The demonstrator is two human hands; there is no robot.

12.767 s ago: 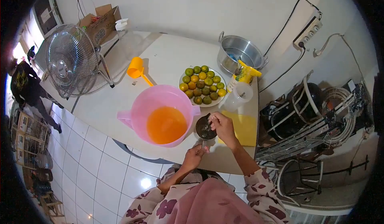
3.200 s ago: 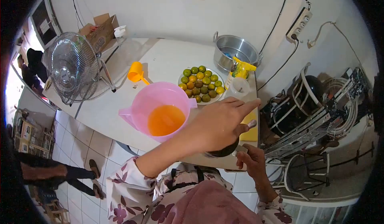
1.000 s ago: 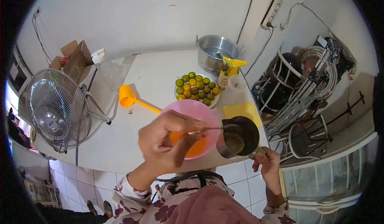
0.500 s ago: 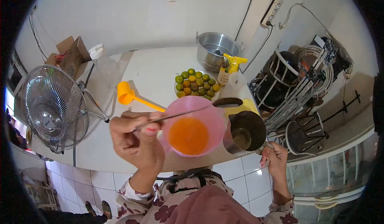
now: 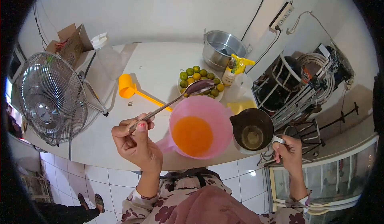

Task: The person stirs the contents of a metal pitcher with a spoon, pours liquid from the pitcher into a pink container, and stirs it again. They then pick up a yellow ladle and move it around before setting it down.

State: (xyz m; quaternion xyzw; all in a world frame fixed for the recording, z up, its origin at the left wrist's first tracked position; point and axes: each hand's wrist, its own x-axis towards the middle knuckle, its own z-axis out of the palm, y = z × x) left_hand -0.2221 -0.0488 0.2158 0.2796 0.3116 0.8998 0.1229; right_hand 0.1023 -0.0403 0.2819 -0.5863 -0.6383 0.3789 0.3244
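Observation:
My left hand (image 5: 138,144) pinches the handle of a long metal spoon (image 5: 168,105), whose bowl is raised over the back rim of a pink pitcher (image 5: 223,124). Orange liquid (image 5: 193,136) lies in the bottom of the pitcher. My right hand (image 5: 289,152) is closed around the handle of a metal jug (image 5: 253,130), held just right of the pitcher with its mouth tipped toward me. A little clear liquid seems to be in the jug's bottom. Behind the spoon bowl, a plate of green and yellow citrus fruits (image 5: 196,69) is partly hidden.
A yellow dipper (image 5: 127,86) lies left of the pitcher. A desk fan (image 5: 56,100) and a clear bottle (image 5: 107,56) stand at left. Behind are an aluminium pot (image 5: 224,50) and a yellow pouch (image 5: 237,69). Metal racks (image 5: 300,92) stand at right; a person's feet (image 5: 91,202) show lower left.
The spoon has swung up and away from me, its bowl now by the fruit. The jug has shifted slightly right, away from the pitcher. The camera view has shifted a little.

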